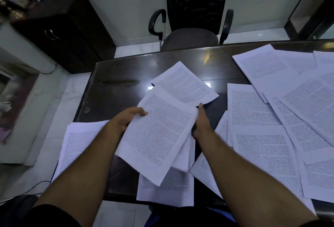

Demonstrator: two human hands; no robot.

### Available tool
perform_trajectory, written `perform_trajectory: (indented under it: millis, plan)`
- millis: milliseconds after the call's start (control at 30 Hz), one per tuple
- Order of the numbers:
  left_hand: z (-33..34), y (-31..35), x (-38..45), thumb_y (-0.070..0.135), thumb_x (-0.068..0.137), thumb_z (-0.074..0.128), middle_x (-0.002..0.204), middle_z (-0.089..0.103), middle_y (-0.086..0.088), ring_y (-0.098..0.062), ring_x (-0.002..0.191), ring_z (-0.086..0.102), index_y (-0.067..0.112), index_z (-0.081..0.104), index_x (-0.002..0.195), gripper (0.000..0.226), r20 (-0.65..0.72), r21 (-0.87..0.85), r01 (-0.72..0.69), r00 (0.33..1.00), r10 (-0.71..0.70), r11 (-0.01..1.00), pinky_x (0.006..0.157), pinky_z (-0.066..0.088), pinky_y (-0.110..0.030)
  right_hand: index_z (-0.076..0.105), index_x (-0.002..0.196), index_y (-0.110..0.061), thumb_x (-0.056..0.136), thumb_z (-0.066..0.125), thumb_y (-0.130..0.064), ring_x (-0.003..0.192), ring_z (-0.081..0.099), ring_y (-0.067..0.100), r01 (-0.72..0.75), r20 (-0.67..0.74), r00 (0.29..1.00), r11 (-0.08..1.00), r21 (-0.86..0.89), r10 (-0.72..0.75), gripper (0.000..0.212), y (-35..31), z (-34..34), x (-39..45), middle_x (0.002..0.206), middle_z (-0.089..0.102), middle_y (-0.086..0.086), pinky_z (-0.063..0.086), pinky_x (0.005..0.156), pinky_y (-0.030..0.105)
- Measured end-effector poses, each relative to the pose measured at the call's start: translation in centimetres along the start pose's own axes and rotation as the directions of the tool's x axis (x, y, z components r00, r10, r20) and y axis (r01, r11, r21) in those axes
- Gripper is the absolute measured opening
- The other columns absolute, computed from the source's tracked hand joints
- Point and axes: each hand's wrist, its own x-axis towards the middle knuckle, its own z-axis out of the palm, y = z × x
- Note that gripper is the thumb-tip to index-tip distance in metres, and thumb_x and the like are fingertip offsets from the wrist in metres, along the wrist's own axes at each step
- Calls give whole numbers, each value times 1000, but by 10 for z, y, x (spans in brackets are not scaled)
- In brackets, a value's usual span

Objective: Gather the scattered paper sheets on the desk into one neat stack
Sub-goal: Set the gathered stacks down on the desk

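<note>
While your left hand (126,120) grips one edge of a loose bundle of sheets (159,136) and your right hand (201,123) clasps the opposite edge, the bundle hangs fanned between them above the desk (117,85). Beyond your fingertips lies a single sheet (184,84). More printed sheets (267,147) sprawl overlapping outside your right hand, another (77,147) outside your left.

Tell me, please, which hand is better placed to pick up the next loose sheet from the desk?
The right hand. Most loose sheets lie on its side, just beside it. The left hand grips the gathered bundle with its fingers over the edge, so it should keep holding.
</note>
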Motion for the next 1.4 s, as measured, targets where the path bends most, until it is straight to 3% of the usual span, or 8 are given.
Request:
perform_trajectory:
  millis: [133, 300, 467, 767, 967, 1167, 1300, 1400]
  plan:
    - [1, -1, -8, 11, 93, 53, 68, 70, -10, -21, 58, 66, 2, 63, 92, 13, -29, 40, -27, 999, 29, 999, 54, 54, -27, 63, 131, -14, 89, 63, -54, 118, 63, 33, -86, -3, 996, 991, 106, 87, 58, 0, 2, 7, 125, 68, 13, 47, 104, 49]
    - [-9, -4, 8, 9, 87, 68, 112, 70, -19, -35, 94, 68, 0, 66, 112, 27, -60, 221, -140, 986, 157, 965, 85, 56, -42, 66, 125, -7, 92, 66, -27, 111, 66, 33, -163, 88, 983, 986, 45, 158, 39, 20, 7, -13, 121, 69, 16, 55, 89, 45]
    - [-23, -21, 9, 32, 86, 75, 112, 72, -7, -29, 99, 70, 10, 70, 114, 36, -115, 390, -215, 953, 279, 895, 92, 54, -48, 66, 123, -3, 90, 66, -8, 102, 69, 34, -199, 108, 969, 962, -186, 222, 33, 39, 21, -30, 115, 72, 17, 58, 85, 45]
    - [-66, -51, -21, 12, 88, 72, 107, 72, -8, -13, 78, 73, 4, 67, 109, 23, -162, 256, -358, 900, 405, 898, 61, 57, -23, 66, 119, 0, 84, 66, 7, 91, 70, 36, 84, 88, 995, 896, -436, -50, 35, 57, 68, -50, 105, 72, 18, 60, 74, 45]
    - [-104, -73, -36, 24, 90, 71, 101, 75, -8, -26, 86, 73, 8, 70, 100, 19, -195, 55, -407, 891, 410, 912, 70, 59, -34, 64, 118, -7, 85, 65, 3, 99, 69, 38, 131, 161, 985, 851, -509, -56, 35, 77, 99, -71, 110, 72, 17, 58, 83, 49]
    - [-127, -89, -31, 44, 94, 60, 91, 72, -13, -27, 85, 68, 0, 69, 91, 45, -295, 208, -413, 838, 459, 887, 73, 55, -34, 66, 100, -20, 77, 63, 6, 100, 68, 37, 231, 215, 971, 640, -733, -104, 35, 96, 116, -84, 106, 72, 13, 54, 88, 61]
    - [-130, -96, -33, 52, 93, 58, 69, 56, -8, -21, 70, 52, 7, 55, 68, 51, -435, 280, -426, 742, 510, 860, 65, 41, -30, 63, 113, -18, 82, 60, 9, 107, 65, 41, 220, 227, 969, 770, -599, -100, 41, 112, 123, -96, 115, 69, 17, 53, 92, 59]
    - [-132, -101, -45, 33, 95, 63, 97, 63, 0, -17, 90, 58, 10, 60, 102, 24, -327, 257, -458, 787, 523, 851, 76, 46, -29, 59, 125, -3, 84, 54, 13, 103, 66, 41, 168, 163, 982, 809, -563, -91, 44, 130, 125, -97, 119, 67, 22, 56, 87, 53]
